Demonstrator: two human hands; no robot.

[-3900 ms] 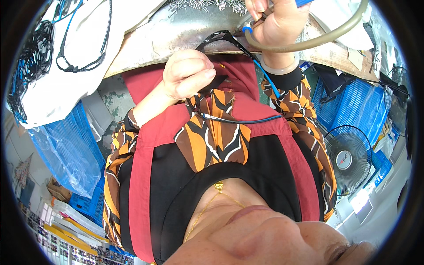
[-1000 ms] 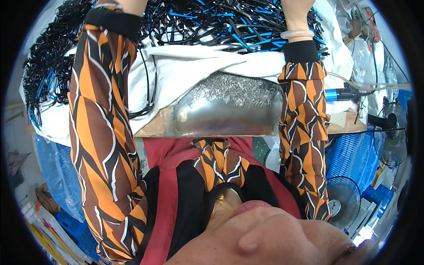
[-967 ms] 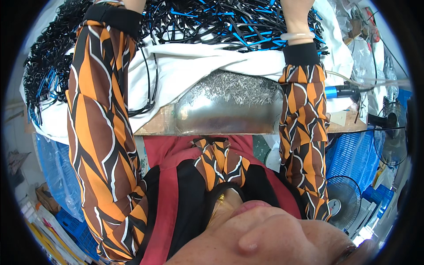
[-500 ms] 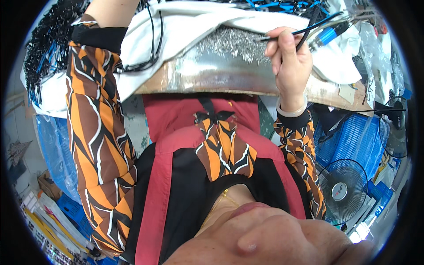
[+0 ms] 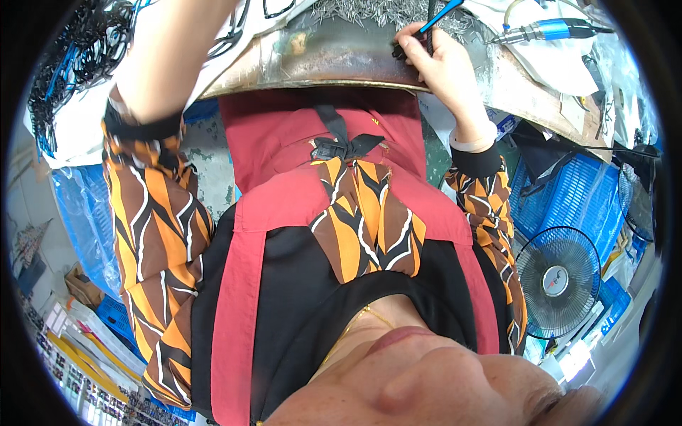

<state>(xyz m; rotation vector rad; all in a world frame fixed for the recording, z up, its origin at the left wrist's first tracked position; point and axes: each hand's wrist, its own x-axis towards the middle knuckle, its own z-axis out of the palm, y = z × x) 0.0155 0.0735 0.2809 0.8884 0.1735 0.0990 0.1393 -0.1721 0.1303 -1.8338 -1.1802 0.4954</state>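
Note:
My right hand [image 5: 442,65] is closed at the table's far right of centre, thumb and fingers pinching a slim black-and-blue glasses temple [image 5: 441,15]. The temple slants up and right past the picture's top edge. Under and beyond this hand lies a heap of thin silver metal bits [image 5: 369,10] on a shiny, stained metal sheet [image 5: 327,53]. My left forearm [image 5: 160,57] runs up and out of the top edge, so the left hand is out of view. Black glasses frames [image 5: 231,37] lie on white cloth just right of that forearm.
A blue-barrelled, corded hand tool [image 5: 554,30] rests on white cloth at the right. Black and blue temples [image 5: 53,99] are heaped at the far left. Blue crates [image 5: 568,206] and a fan [image 5: 556,280] stand to the right, below the table edge.
My right hand has come nearer the table's front edge, and the temple in it is turned more upright. My left forearm reaches further out. The whole view has shifted.

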